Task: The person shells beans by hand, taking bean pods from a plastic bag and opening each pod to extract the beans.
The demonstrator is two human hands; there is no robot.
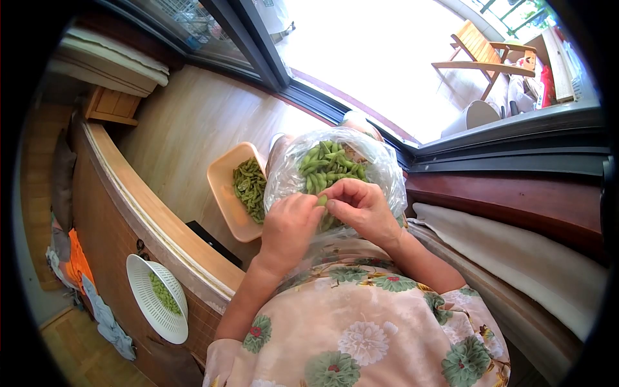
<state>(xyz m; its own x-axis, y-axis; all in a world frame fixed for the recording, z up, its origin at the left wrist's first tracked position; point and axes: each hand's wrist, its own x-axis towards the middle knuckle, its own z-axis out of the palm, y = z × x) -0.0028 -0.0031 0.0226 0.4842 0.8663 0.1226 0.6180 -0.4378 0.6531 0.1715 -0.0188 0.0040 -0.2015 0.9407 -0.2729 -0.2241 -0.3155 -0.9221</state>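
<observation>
Between the fingertips of both hands is a green soybean pod [322, 200], partly hidden by the fingers. My left hand [291, 222] is closed on one side of it, and my right hand [361, 208] pinches it from the other. Just beyond them, a clear plastic bag [385, 161] lies open on my lap with many green pods [327, 164] in it. To the left, a peach plastic basin [224, 187] holds a heap of darker, flattened pods [248, 187]. A white colander [143, 290] farther left contains shelled green beans [165, 293].
The colander rests on a brown woven-topped seat [116, 245] with a wooden edge. Ahead, a dark sliding door frame [258, 51] opens onto a bright balcony with a wooden folding chair [480, 48]. A cushioned bench [503, 258] runs along my right.
</observation>
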